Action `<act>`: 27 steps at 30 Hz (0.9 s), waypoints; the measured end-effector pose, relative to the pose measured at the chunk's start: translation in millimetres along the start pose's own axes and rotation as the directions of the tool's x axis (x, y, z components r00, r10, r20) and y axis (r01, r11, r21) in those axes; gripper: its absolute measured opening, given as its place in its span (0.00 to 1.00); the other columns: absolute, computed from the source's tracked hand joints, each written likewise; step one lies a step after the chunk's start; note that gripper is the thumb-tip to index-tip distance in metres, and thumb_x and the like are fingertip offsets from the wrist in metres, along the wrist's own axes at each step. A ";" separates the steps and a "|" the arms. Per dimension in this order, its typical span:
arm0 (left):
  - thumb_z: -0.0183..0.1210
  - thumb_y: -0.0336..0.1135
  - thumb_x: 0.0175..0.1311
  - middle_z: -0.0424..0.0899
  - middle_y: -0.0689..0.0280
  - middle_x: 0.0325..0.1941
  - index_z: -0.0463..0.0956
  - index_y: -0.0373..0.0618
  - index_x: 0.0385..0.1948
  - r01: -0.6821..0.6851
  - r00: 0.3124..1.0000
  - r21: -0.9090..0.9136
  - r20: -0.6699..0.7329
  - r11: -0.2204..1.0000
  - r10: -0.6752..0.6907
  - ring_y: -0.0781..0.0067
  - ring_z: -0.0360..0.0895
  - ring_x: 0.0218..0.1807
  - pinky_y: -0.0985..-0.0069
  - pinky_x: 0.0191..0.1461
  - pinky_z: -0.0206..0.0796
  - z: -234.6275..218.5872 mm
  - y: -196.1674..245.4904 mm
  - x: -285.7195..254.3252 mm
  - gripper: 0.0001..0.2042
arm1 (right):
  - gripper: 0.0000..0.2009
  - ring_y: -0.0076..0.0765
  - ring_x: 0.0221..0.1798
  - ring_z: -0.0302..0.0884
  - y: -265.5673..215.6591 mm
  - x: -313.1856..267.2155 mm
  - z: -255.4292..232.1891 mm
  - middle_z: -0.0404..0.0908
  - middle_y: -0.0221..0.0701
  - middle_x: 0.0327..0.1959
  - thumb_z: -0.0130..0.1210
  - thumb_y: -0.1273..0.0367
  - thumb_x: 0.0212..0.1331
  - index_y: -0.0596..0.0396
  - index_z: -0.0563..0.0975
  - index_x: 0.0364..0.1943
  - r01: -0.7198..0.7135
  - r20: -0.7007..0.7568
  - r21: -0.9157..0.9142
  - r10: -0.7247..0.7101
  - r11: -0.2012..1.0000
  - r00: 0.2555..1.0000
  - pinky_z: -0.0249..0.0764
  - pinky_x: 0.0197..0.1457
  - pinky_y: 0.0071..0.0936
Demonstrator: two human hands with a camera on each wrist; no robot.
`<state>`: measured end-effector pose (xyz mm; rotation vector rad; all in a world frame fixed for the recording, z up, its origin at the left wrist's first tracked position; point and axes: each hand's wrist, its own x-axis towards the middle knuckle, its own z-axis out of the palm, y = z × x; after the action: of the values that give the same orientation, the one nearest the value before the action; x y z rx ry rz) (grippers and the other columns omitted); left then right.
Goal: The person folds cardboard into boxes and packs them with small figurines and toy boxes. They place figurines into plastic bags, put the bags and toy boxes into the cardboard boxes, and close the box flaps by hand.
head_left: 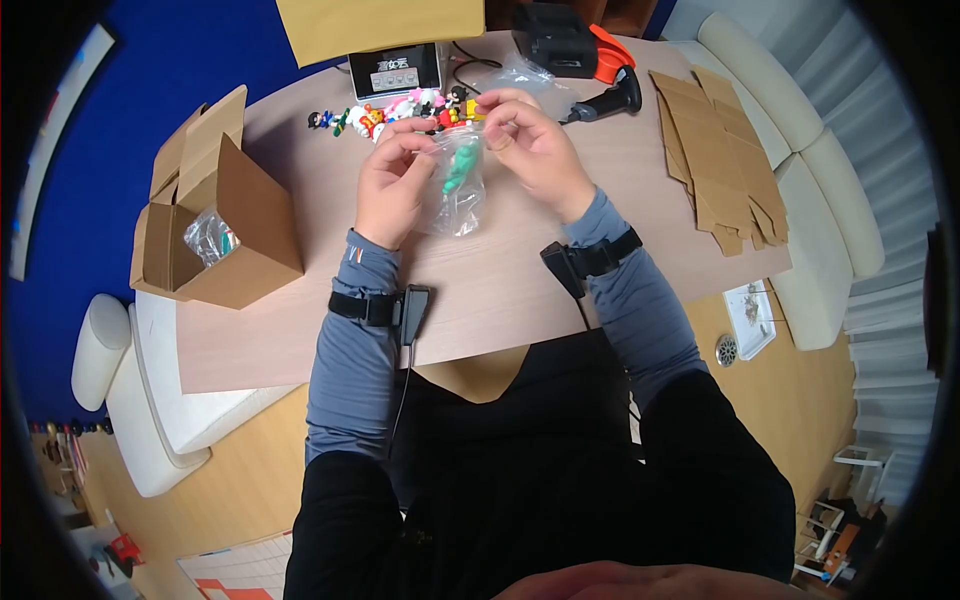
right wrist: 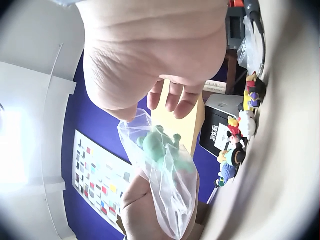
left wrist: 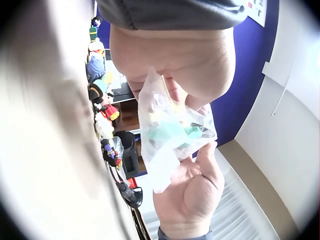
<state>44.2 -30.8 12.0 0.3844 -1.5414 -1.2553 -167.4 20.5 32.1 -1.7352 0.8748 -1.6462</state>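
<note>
A clear plastic bag point(head_left: 463, 216) hangs between my two hands above the table, with a mint-green toy figurine point(head_left: 459, 168) inside it. My left hand point(head_left: 393, 188) pinches the bag's upper left edge between thumb and fingers. At the upper right corner, my right hand point(head_left: 543, 160) pinches the bag with thumb and forefinger, while its other fingers curve loosely away. In the right wrist view, the green figurine point(right wrist: 160, 147) shows its rounded body through the crinkled film. The left wrist view has the bag point(left wrist: 160, 165) partly covering the right palm.
Behind my hands lies a row of small colourful figurines point(head_left: 372, 122). An open cardboard box point(head_left: 255, 220) on the left holds a bagged item point(head_left: 208, 238). Flattened cardboard point(head_left: 722, 160) lies right. At the back are a small screen device point(head_left: 395, 72) and a handheld scanner point(head_left: 610, 98).
</note>
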 end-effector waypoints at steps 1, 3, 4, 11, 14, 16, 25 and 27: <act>0.60 0.21 0.67 0.75 0.63 0.58 0.81 0.40 0.41 -0.028 0.999 0.015 0.024 0.999 0.028 0.74 0.74 0.56 0.78 0.58 0.69 0.2 3.0 0.2 0.05 | 0.06 0.22 0.50 0.72 -1.8 0.0 -0.6 0.71 0.32 0.59 0.61 0.66 0.70 0.53 0.80 0.41 0.012 0.006 0.022 -0.012 1.000 1.000 0.72 0.52 0.21; 0.60 0.21 0.66 0.75 0.63 0.58 0.82 0.40 0.40 -0.034 0.999 0.041 0.027 0.999 0.033 0.75 0.74 0.55 0.78 0.56 0.70 0.0 3.9 0.6 0.05 | 0.06 0.22 0.50 0.72 2.0 0.3 -4.7 0.71 0.32 0.59 0.61 0.66 0.71 0.53 0.80 0.41 0.039 0.023 -0.032 -0.038 0.999 0.999 0.72 0.52 0.21; 0.60 0.20 0.66 0.75 0.63 0.57 0.82 0.40 0.40 -0.042 0.999 0.067 0.032 0.997 0.040 0.75 0.75 0.54 0.78 0.55 0.70 0.1 4.7 0.3 0.05 | 0.06 0.21 0.50 0.72 3.2 -0.6 -6.2 0.71 0.32 0.59 0.60 0.67 0.71 0.54 0.80 0.41 0.069 0.040 -0.087 -0.065 0.994 0.997 0.72 0.52 0.21; 0.61 0.20 0.65 0.78 0.66 0.51 0.81 0.37 0.38 -0.015 0.999 0.245 -0.032 0.969 0.024 0.78 0.76 0.47 0.81 0.48 0.71 -2.7 10.8 1.0 0.03 | 0.06 0.23 0.49 0.73 0.1 -2.1 -3.8 0.72 0.32 0.58 0.61 0.67 0.70 0.54 0.80 0.41 0.037 0.020 -0.135 -0.035 0.990 0.999 0.72 0.52 0.21; 0.60 0.20 0.66 0.78 0.66 0.48 0.81 0.36 0.38 -0.046 0.997 0.123 0.064 0.991 0.038 0.80 0.76 0.45 0.81 0.48 0.70 0.6 15.5 0.2 0.03 | 0.07 0.23 0.49 0.72 -2.8 2.1 -2.2 0.73 0.31 0.58 0.62 0.66 0.69 0.53 0.80 0.41 -0.012 -0.017 0.056 0.012 0.998 1.000 0.71 0.51 0.22; 0.59 0.20 0.67 0.79 0.67 0.47 0.80 0.36 0.37 0.055 0.998 0.062 0.023 0.997 -0.057 0.81 0.75 0.44 0.81 0.46 0.70 3.0 20.3 -0.7 0.03 | 0.07 0.23 0.50 0.72 0.9 -0.3 -5.0 0.73 0.31 0.57 0.61 0.65 0.70 0.52 0.80 0.41 0.043 0.011 -0.173 -0.042 0.984 0.999 0.70 0.51 0.21; 0.59 0.27 0.70 0.78 0.75 0.38 0.78 0.44 0.39 0.310 0.950 -0.093 0.066 0.946 -0.305 0.85 0.72 0.37 0.85 0.42 0.65 0.3 17.9 0.6 0.01 | 0.06 0.24 0.56 0.72 6.2 -1.9 0.2 0.71 0.32 0.58 0.57 0.68 0.73 0.57 0.78 0.44 -0.090 0.017 -0.150 0.093 0.985 0.995 0.71 0.60 0.24; 0.61 0.29 0.70 0.77 0.75 0.37 0.77 0.45 0.38 0.345 0.937 -0.078 0.082 0.935 -0.339 0.86 0.71 0.36 0.85 0.41 0.64 0.8 13.5 -0.3 0.02 | 0.07 0.23 0.54 0.73 15.4 -2.2 3.0 0.74 0.30 0.55 0.58 0.67 0.72 0.56 0.78 0.45 -0.085 0.002 -0.106 0.086 0.991 0.996 0.73 0.55 0.23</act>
<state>48.3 -24.8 23.4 0.5745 -1.5085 -1.6176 -165.4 12.7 18.5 -1.7468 1.0357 -1.5628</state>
